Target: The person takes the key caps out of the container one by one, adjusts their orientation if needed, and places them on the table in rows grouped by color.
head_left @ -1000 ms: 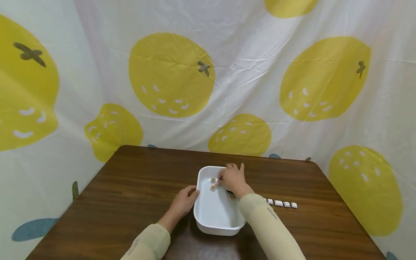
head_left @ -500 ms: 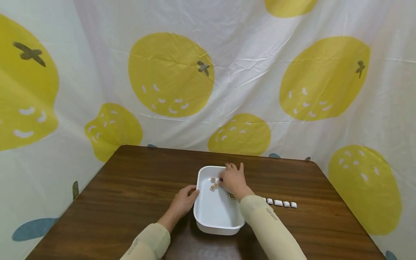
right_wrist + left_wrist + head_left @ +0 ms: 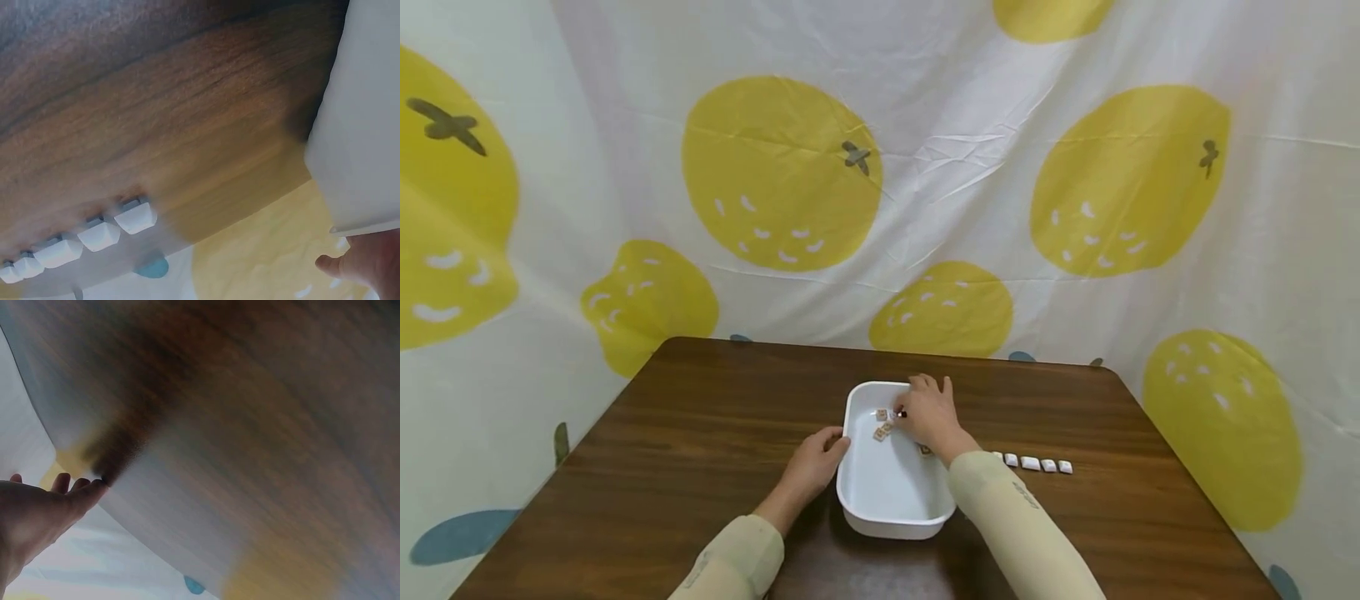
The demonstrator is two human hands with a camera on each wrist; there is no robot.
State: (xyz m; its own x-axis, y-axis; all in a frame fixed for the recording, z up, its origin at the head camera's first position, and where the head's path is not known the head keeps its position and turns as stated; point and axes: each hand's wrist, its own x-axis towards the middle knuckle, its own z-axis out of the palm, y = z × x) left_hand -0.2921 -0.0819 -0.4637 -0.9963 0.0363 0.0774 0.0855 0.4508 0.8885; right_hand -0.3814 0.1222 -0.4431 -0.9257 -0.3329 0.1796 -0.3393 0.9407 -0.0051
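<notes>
a person's two bare hands work at a white rectangular tray [image 3: 891, 500] that stands near the middle of a dark wood-grain tabletop [image 3: 737, 400]. the left hand [image 3: 811, 464] rests against the tray's left side, its fingers relaxed, with the fingertips and thumb touching near the rim. the right hand [image 3: 931, 417] reaches over the far right part of the tray; its fingers are bent down inside and pinch a small dark-and-white piece [image 3: 902, 414], too small to make out fully, while another finger sticks up, outstretched.

inside the tray, just beside the right hand's fingers, lie tan square pieces [image 3: 880, 434] with dark markings. three sit toward the far end, two of them very close together; one more is partly hidden by the right wrist.

on the tabletop to the right of the tray is a row of white keycaps [image 3: 1030, 463]. five show in the right wrist view, the middle one wider than the others; in the head view a cream sleeve [image 3: 1022, 517] partly covers the nearest end of the row.

behind the tabletop hangs a white curtain [image 3: 955, 183] printed with large yellow lemons [image 3: 782, 175].
</notes>
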